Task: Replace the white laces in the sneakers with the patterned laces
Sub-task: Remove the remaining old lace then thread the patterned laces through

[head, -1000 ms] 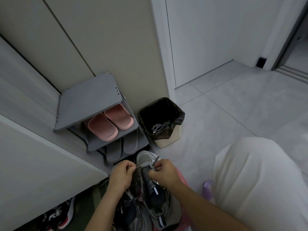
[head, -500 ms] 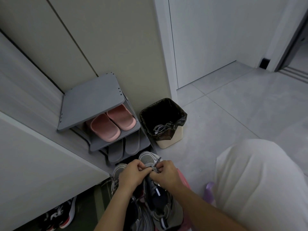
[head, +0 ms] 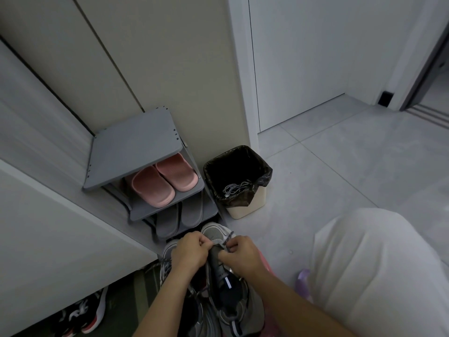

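Fingers (head: 203, 242) closer together, pinching patterned lace (head: 228, 239)

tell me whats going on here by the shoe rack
A person is lacing a grey sneaker on the floor in front of the rack. The left hand and right hand both pinch a dark speckled lace near the toe end. A second sneaker lies beside it. The bin holds a pale tangle, possibly the old laces.
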A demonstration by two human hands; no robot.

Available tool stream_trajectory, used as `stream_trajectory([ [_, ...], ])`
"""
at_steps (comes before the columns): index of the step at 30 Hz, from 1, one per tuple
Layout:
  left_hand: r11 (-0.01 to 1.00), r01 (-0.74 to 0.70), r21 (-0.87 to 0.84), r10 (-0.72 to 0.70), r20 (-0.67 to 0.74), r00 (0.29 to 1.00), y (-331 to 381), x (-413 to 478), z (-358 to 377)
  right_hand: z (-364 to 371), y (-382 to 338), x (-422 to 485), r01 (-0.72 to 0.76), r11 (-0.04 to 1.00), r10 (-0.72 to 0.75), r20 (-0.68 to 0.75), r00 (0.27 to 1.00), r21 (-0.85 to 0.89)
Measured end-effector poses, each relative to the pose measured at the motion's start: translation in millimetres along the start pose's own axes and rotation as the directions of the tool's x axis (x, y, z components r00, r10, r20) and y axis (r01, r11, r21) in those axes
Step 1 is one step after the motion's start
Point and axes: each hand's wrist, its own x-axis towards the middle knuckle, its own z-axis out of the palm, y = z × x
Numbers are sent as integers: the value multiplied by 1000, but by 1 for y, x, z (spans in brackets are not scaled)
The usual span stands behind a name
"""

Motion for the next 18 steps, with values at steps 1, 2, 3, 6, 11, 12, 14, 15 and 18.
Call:
stream_trajectory([
  [1,1000,4,-18,-4,-1,1000,-1,0,-2,-1,-1,-1,-9,1000,9,5,1000,15],
  [2,999,10,-35,-10,-4,1000,-3,-1,-4,-1,0,-1,-7,1000,7,4,1000,27],
  [3,998,20,-57,-21,-7,1000,-6,-1,-8,-1,1,0,-4,999,4,3,1000,32],
  [6,985,40,-166,-45,-31,998,-17,2,-20,0,2,1,-10,999,9,4,1000,46],
  [11,960,64,-273,-94,-101,990,-36,1,-46,1,1,1,3,998,-2,-3,1000,61],
  [12,954,73,-292,-111,-116,987,-41,1,-51,1,1,2,13,999,-13,-5,1000,45],
  [14,943,85,-322,-129,-119,984,-50,2,-59,2,1,3,31,999,-31,-11,999,20],
  [15,944,83,-318,-122,-105,987,-53,1,-62,2,2,3,30,999,-30,-12,999,12],
  [18,954,68,-294,-75,-14,997,-55,-6,-69,1,0,4,-3,999,3,-10,1000,-43],
])
